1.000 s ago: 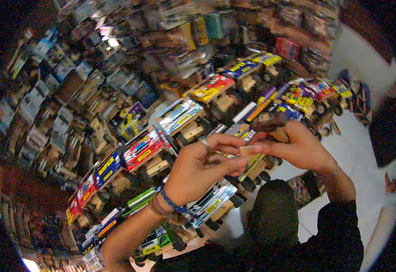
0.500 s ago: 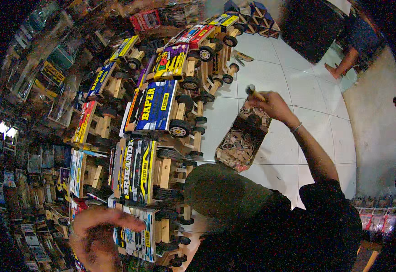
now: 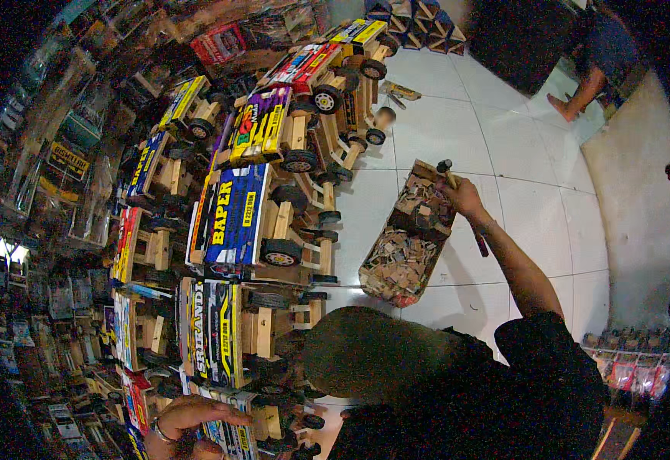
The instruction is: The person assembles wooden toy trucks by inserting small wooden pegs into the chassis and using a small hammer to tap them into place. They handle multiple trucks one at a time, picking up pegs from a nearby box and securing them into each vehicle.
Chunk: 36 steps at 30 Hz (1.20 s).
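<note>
My right hand (image 3: pixel 467 198) closes round a hammer (image 3: pixel 450 179). Its dark head stands above my fingers, and the reddish handle end shows below my wrist. Beside it on the white tiles sits a long narrow box (image 3: pixel 404 300) filled with small wood offcuts (image 3: pixel 404 257). At the lower left, my left hand (image 3: pixel 185 418), wearing a ring or band, reaches over a white-sided toy truck (image 3: pixel 243 437). Its fingers are stretched and apart, with nothing seen in them. A green cap brim (image 3: pixel 381 349) and black clothing (image 3: pixel 473 406) cover the lower middle.
Rows of wooden toy trucks (image 3: pixel 237 215) with black wheels fill the left. Further left are wrapped goods (image 3: pixel 82 138). Small triangular wooden pieces (image 3: pixel 427 27) stack at the back. Another person's bare leg (image 3: pixel 584 96) shows at the upper right, near a dark block-like object (image 3: pixel 511 50).
The view has shifted, so the trucks appear lower and further left. My right hand has moved with the hammer to the box's right edge, uncovering more offcuts. My left hand appears lower.
</note>
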### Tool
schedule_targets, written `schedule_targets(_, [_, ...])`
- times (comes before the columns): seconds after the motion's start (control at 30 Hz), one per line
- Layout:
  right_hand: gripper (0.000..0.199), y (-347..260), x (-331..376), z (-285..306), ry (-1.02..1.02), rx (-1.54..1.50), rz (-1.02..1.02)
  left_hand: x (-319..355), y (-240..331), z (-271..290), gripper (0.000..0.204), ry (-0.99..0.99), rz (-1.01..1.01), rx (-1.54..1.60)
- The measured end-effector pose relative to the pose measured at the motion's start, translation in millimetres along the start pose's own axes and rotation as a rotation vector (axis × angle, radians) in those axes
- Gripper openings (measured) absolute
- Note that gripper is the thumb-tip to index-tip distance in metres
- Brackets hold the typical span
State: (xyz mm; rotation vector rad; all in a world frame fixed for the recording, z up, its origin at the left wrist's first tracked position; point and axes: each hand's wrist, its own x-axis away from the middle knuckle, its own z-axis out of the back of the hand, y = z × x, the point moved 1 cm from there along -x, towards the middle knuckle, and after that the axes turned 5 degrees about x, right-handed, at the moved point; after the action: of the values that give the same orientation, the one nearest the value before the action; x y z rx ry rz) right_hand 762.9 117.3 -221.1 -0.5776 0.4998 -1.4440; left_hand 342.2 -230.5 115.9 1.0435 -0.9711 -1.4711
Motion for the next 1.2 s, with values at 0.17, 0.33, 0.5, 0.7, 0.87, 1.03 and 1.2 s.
schedule_targets(0.17, [0.036,12.1,-36.7,-31.3,0.043,0.567,-0.032,9.7,8.5,4.1,0.033,-0.065,0.010,-0.102])
schedule_targets(0.33, [0.029,0.0,-35.5,-40.5,0.056,0.700,0.047,21.3,7.9,2.7,0.035,-0.210,0.074,-0.190])
schedule_targets(0.5, [0.028,-18.8,-21.7,2.9,0.087,0.317,0.052,32.3,1.9,4.1,0.033,-0.155,0.106,-0.177])
schedule_targets(0.7, [0.036,-128.4,30.3,84.1,-0.320,-0.420,-0.032,7.0,-6.7,-5.9,0.037,0.050,0.271,-0.144])
schedule_targets(0.87, [0.031,-265.2,90.9,116.6,-0.641,-0.463,0.232,-57.4,-18.7,-22.6,0.032,0.116,0.426,0.352])
schedule_targets(1.03, [0.039,-344.0,133.4,97.1,-0.882,-0.535,0.341,-78.4,-23.2,-30.1,0.043,-0.207,0.370,0.785])
schedule_targets(1.2, [0.046,-353.3,153.8,83.0,-0.664,-0.606,0.449,-35.6,-17.7,1.6,0.052,-0.063,0.159,0.664])
